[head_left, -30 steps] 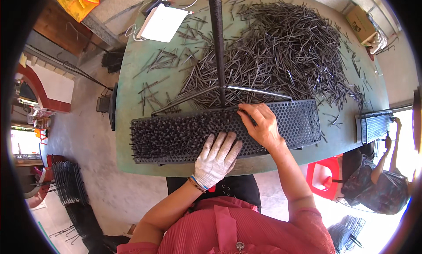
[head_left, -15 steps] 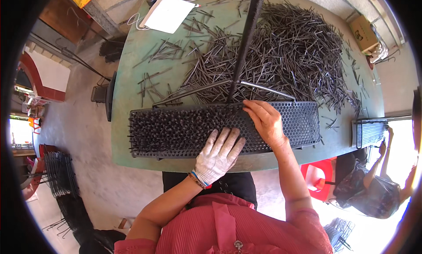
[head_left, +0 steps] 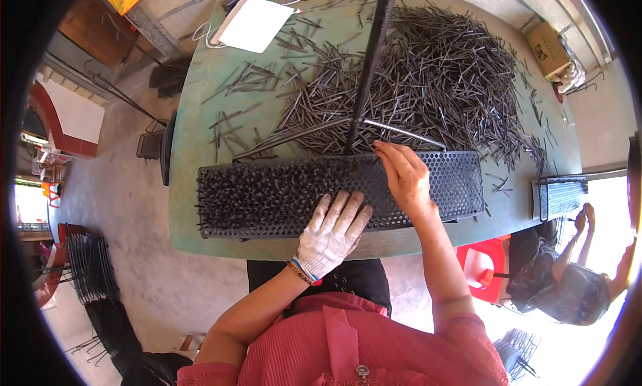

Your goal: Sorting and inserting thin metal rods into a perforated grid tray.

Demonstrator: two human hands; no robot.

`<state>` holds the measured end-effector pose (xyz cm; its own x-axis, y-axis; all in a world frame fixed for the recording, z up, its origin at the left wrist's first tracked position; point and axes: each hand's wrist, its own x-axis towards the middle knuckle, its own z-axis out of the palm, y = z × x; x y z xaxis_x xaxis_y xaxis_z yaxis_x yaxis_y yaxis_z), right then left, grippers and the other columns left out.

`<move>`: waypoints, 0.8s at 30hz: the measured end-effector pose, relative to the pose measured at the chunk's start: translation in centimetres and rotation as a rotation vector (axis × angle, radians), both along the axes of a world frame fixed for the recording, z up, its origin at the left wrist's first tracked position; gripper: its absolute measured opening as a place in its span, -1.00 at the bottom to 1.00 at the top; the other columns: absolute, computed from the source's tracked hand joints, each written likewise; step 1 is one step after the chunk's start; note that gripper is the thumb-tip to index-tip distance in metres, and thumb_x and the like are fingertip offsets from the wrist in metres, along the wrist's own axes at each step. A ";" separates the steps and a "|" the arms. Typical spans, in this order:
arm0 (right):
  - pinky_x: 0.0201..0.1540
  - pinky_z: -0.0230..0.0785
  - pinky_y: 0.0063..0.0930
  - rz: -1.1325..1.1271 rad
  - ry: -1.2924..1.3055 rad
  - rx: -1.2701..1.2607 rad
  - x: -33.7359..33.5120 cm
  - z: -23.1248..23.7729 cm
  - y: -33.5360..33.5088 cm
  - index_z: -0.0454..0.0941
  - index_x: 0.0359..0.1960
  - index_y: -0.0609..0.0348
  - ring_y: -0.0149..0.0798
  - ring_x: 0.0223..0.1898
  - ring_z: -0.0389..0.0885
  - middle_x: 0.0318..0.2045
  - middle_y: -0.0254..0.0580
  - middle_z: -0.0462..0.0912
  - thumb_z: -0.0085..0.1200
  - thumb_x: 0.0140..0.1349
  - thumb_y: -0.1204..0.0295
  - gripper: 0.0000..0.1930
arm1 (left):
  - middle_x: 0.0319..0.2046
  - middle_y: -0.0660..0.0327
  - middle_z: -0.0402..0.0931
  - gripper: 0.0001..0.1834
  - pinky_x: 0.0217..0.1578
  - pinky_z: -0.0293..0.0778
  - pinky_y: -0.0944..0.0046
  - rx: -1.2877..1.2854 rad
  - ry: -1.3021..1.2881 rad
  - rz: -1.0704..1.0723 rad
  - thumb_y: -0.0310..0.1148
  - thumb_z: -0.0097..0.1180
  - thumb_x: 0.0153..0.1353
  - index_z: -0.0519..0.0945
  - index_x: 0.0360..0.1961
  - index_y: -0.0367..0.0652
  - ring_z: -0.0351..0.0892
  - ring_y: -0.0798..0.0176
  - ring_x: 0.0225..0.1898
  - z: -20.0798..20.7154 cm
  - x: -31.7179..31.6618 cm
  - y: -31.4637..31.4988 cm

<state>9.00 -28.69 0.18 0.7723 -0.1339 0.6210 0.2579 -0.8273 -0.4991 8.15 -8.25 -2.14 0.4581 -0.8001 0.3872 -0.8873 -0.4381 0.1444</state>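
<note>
A long black perforated panel (head_left: 461, 185) lies along the table's near edge. Short dark strips (head_left: 254, 199) stand upright in its holes over the left half, while the right part shows bare holes. My left hand (head_left: 334, 229), in a white glove with soiled fingers, rests on the panel's near middle, fingers stretched out. Bare, my right hand (head_left: 404, 175) is over the panel's far edge, its thumb and fingertips pressed together; anything in that pinch is too small to make out. A dark rod (head_left: 371, 65) with two angled metal braces joins the panel's far side.
Beyond the panel, a large heap of loose dark strips (head_left: 455, 78) covers the green table (head_left: 194, 132). A white box-shaped thing (head_left: 254, 24) with a cord sits at the far left, a cardboard box (head_left: 547, 48) at the far right. Another person's hands (head_left: 585, 215) work at a similar panel (head_left: 562, 197) on the right.
My right hand has lifted slightly away from me, its fingertips now at the panel's far edge near the heap. My left hand stays on the panel with little change.
</note>
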 end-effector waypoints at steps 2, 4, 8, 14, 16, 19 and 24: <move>-0.17 0.51 -0.29 0.024 -0.012 -0.021 -0.1 -0.5 -0.1 0.61 -0.09 0.26 -0.06 -0.25 0.65 -0.24 -0.08 0.67 0.18 0.12 0.63 -0.72 | 0.22 0.14 0.37 -0.48 0.28 0.21 -0.02 0.006 0.036 0.002 -0.25 0.18 0.07 0.49 0.11 0.00 0.36 0.08 0.24 0.2 -0.1 0.0; -0.17 0.53 -0.30 0.040 0.010 -0.072 -0.3 -0.5 0.1 0.62 -0.10 0.28 -0.05 -0.21 0.67 -0.21 -0.05 0.68 0.16 0.15 0.65 -0.75 | 0.22 0.13 0.36 -0.47 0.28 0.20 -0.02 0.021 0.044 0.000 -0.24 0.20 0.05 0.49 0.11 -0.01 0.34 0.07 0.25 0.5 -0.2 0.1; -0.13 0.51 -0.27 0.024 0.019 -0.061 -1.0 -1.1 -0.2 0.61 -0.07 0.29 -0.04 -0.20 0.65 -0.19 -0.04 0.67 0.14 0.15 0.66 -0.72 | 0.21 0.08 0.35 -0.38 0.30 0.15 -0.07 0.021 0.299 -0.099 -0.27 0.29 -0.03 0.47 0.12 -0.10 0.29 0.00 0.27 2.9 -0.3 0.6; -0.12 0.49 -0.29 0.098 0.009 -0.116 -0.9 -1.2 -0.4 0.59 -0.03 0.28 -0.07 -0.23 0.63 -0.15 -0.07 0.67 0.11 0.10 0.69 -0.65 | -0.06 0.15 0.59 -0.61 -0.01 0.55 0.14 -0.230 0.272 -0.356 -0.37 0.30 0.05 0.60 -0.04 -0.08 0.61 0.09 -0.03 9.4 1.9 3.2; -0.11 0.48 -0.28 0.100 0.044 -0.113 -0.7 -0.9 -0.5 0.59 -0.02 0.28 -0.10 -0.23 0.63 -0.15 -0.10 0.67 0.09 0.11 0.69 -0.64 | -0.16 0.17 0.64 -0.71 -0.10 0.60 0.13 -0.263 0.142 -0.171 -0.39 0.34 -0.01 0.65 -0.20 -0.07 0.66 0.07 -0.12 11.2 3.9 4.4; -0.11 0.45 -0.29 0.112 0.053 -0.118 -0.6 -0.6 -0.6 0.58 -0.01 0.28 -0.12 -0.23 0.62 -0.13 -0.10 0.67 0.09 0.07 0.68 -0.62 | -0.14 0.09 0.64 -0.72 -0.02 0.55 0.10 -0.364 0.051 0.085 -0.50 0.27 0.05 0.64 -0.15 -0.19 0.64 0.01 -0.06 12.4 7.6 5.7; -0.17 0.44 -0.29 -0.111 -0.015 0.017 -2.6 0.5 -1.9 0.58 0.00 0.30 -0.09 -0.28 0.62 -0.20 -0.06 0.67 0.07 0.09 0.72 -0.62 | 0.06 0.04 0.53 -0.61 0.08 0.46 0.17 -0.165 0.131 0.325 -0.34 0.19 0.20 0.53 0.06 -0.16 0.54 -0.02 0.08 13.9 13.3 5.3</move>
<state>6.35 -30.62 0.67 0.7426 -0.2286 0.6295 0.1729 -0.8427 -0.5099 21.48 -2.97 11.80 0.7315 -0.5373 0.4198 -0.6755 -0.6546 0.3393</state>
